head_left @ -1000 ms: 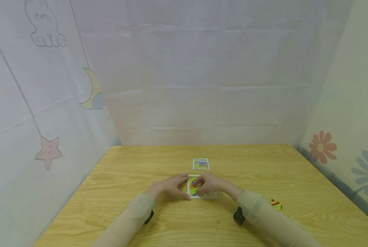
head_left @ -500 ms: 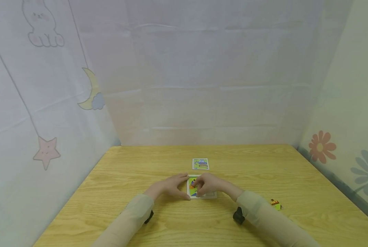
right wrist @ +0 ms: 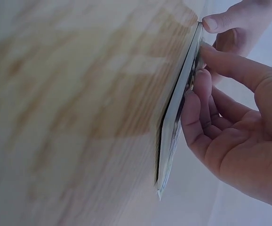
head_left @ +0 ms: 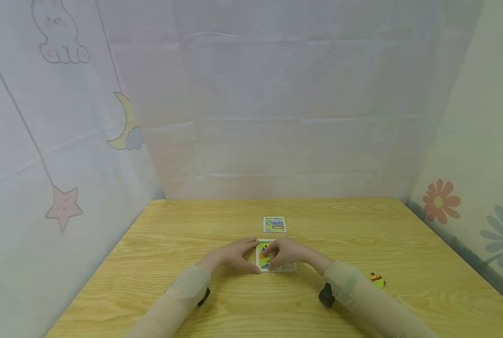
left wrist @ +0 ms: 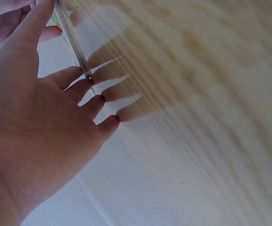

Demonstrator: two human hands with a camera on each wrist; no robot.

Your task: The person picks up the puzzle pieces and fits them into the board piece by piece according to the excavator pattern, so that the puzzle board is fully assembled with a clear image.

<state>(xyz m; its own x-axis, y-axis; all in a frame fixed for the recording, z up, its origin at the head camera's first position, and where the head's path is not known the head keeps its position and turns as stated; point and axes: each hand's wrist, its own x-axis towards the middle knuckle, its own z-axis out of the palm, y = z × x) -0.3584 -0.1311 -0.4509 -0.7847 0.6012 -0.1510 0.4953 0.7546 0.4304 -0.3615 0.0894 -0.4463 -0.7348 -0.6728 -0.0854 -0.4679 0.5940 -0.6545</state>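
A small white-framed puzzle board (head_left: 286,268) lies on the wooden table, with a green, orange and blue picture showing in its left part. My left hand (head_left: 236,254) touches the board's left side, its thumb near the lower corner and its fingers by the upper one. In the left wrist view, its fingertips meet the board's edge and the tabletop. My right hand (head_left: 286,251) is over the board, fingers bent and fingertips down on the picture. The right wrist view shows these fingertips (right wrist: 190,97) on the board's face. Whether they pinch a piece is hidden.
Behind the board lies a square picture card (head_left: 274,224) with a white border. Loose green and orange pieces (head_left: 377,280) lie on the table (head_left: 319,314) beside the right forearm. Printed cloth (head_left: 277,94) hangs at the back and both sides.
Both hands stay in nearly the same place on the board. The right fingertips and the blue part of the picture beside them shift very slightly.
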